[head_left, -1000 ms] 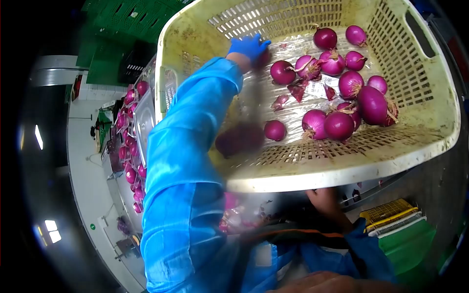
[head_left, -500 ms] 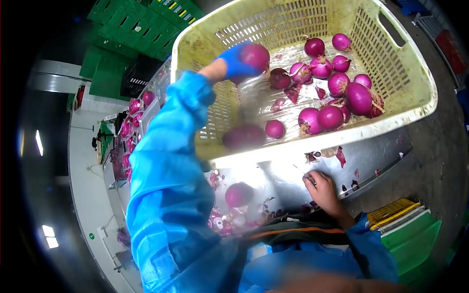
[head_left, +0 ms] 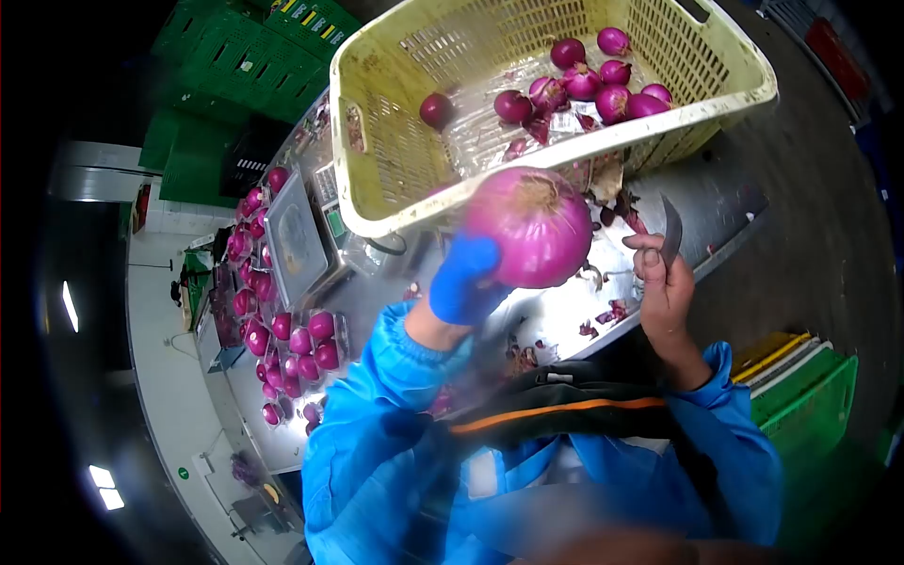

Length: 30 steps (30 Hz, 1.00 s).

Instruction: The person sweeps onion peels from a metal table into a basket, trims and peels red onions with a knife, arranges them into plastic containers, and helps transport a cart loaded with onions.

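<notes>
Onion (head_left: 537, 234) | glossy purp., tan tuft (head_left: 539, 192) | L hand (head_left: 467, 280) grips it | R hand (head_left: 667, 294) grips knife (head_left: 671, 231)

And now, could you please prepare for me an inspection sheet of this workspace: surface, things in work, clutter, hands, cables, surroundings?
Surface: metal table, partly hidden by the crate.
Job's things: large onion and curved knife, both held above the table; smaller onions lie in the crate.
Clutter: loose skins scattered on the table.
Hands: left hand, blue glove, holds the onion; right hand, bare, holds the knife.
Cables: black loop near the crate; cable or strap, cannot tell.
Surroundings: clear packs of onions at the left; stacked green crates beyond; white wall.
</notes>
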Tool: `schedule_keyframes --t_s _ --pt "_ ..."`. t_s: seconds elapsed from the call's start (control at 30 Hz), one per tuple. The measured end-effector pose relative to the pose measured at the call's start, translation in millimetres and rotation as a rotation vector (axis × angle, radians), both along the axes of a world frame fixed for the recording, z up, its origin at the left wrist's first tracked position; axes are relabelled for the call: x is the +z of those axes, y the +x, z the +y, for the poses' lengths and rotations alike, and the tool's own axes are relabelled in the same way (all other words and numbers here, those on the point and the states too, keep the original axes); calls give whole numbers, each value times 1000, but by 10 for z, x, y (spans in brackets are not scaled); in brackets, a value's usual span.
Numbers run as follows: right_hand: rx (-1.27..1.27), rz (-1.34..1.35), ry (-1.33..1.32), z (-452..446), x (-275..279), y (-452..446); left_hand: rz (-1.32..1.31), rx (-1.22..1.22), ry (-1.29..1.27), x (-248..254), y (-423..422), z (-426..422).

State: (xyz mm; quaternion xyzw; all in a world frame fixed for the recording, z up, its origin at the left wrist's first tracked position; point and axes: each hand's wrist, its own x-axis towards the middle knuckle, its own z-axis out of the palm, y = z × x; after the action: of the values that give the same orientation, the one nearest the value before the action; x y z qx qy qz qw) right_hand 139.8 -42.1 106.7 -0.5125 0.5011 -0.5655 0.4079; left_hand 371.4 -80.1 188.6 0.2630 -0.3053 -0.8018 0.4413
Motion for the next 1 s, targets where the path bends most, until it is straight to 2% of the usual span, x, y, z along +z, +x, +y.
schedule_keyframes --t_s 0.1,0.17,0.33,0.5,0.57,0.63,0.67,0.7,0.77,0.8,0.83,0.9,0.93,1.0 --pt "72 402 -336 51 229 40 -98 45 138 -279 30 224" --pt "198 620 -270 145 351 75 -117 66 163 -446 62 362" --pt "192 875 -313 189 195 218 -179 145 104 -570 47 559" --pt "234 861 -343 88 97 232 -239 148 114 -567 67 653" --pt "226 850 -378 48 -103 215 -240 141 137 -529 63 684" --pt "156 883 -224 -6 -672 49 -156 135 144 -614 148 749" --pt "110 907 -132 57 -874 -70 -91 134 34 -567 128 736" --pt "72 933 -49 72 -967 -139 -109 120 41 -541 135 657" --pt "85 792 -101 133 -634 -10 -156 92 101 -518 184 633" --pt "68 726 -133 125 -455 72 -280 164 102 -647 184 599" --pt "93 594 -131 103 -349 157 -265 170 118 -644 139 543" --pt "246 429 5 115 -106 227 -242 188 185 -646 98 563" --pt "279 400 -50 133 -99 281 -191 155 259 -644 116 561" --pt "345 347 -175 105 -88 337 -228 -12 236 -707 182 555"
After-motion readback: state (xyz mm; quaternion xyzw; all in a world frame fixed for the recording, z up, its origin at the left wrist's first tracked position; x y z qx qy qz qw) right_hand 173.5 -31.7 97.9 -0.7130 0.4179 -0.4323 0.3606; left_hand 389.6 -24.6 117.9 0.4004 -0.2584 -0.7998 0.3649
